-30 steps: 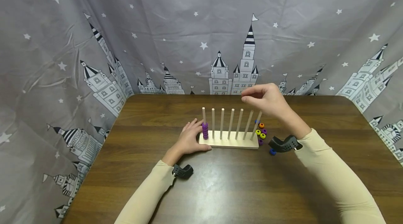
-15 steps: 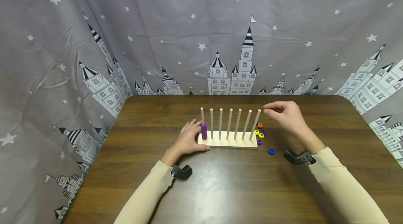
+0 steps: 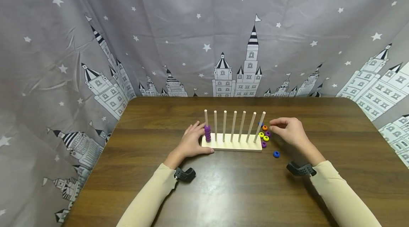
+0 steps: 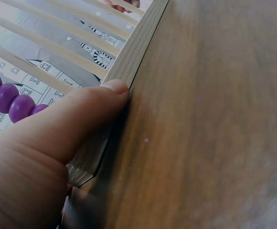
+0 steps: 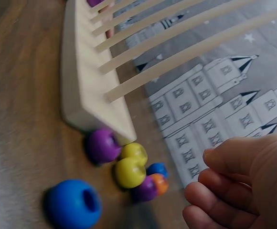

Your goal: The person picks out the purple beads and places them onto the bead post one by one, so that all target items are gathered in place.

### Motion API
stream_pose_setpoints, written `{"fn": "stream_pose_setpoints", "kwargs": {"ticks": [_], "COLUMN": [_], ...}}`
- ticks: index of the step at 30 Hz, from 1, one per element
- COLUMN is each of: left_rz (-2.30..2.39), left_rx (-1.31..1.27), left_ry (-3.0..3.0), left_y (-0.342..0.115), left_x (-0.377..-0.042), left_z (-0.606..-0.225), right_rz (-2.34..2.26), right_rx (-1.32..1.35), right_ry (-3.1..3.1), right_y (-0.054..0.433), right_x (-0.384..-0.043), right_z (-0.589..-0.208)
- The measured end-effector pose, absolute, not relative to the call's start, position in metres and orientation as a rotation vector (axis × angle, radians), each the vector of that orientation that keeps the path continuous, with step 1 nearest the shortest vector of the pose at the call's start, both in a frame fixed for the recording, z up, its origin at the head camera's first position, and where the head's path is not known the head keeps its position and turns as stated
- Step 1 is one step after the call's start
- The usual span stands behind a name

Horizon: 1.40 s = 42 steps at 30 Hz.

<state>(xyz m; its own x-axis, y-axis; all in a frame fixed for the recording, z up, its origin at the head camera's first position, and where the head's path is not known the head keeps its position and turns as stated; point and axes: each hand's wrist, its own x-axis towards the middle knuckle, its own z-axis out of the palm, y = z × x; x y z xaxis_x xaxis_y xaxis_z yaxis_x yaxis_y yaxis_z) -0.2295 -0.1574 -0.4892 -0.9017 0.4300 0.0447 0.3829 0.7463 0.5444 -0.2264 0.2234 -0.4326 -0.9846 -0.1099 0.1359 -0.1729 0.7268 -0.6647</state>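
A pale wooden peg stand (image 3: 234,145) with a row of upright rods stands mid-table. Purple beads (image 3: 207,133) are stacked on its leftmost rod. My left hand (image 3: 190,143) grips the stand's left end; in the left wrist view the thumb (image 4: 90,112) lies along the base's long edge. Just right of the loose beads is my right hand (image 3: 290,131), fingers loosely bent and nothing in them. By the stand's right end lie yellow beads (image 5: 130,172), purple beads (image 5: 103,145), an orange bead (image 3: 265,127) and a small blue bead (image 5: 157,169).
Another blue bead (image 5: 74,204) lies apart, nearer the front of the table (image 3: 223,191). Behind the table's far edge hangs a grey curtain (image 3: 179,25) printed with castles and stars. A black wrist camera (image 3: 300,169) sits on the right forearm.
My right hand has moved from above the right-hand rods out to the right, then down towards the loose beads. The left hand keeps its place on the stand.
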Motion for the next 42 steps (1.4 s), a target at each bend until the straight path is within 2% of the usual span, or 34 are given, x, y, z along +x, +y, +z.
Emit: {"fn": "stream_pose_setpoints", "kwargs": {"ticks": [11, 42], "left_rz": [0.867, 0.845], "left_rx": [0.666, 0.669], "left_ry": [2.857, 2.859], "left_y": [-0.158, -0.157], "left_x": [-0.230, -0.227], "left_z": [-0.490, -0.487], "right_rz": [1.059, 0.940], "right_rx": [0.193, 0.308], "right_ry": [-2.890, -2.787], "right_y": [0.221, 0.215], "right_x": [-0.226, -0.219], "right_z": [-0.458, -0.476]}}
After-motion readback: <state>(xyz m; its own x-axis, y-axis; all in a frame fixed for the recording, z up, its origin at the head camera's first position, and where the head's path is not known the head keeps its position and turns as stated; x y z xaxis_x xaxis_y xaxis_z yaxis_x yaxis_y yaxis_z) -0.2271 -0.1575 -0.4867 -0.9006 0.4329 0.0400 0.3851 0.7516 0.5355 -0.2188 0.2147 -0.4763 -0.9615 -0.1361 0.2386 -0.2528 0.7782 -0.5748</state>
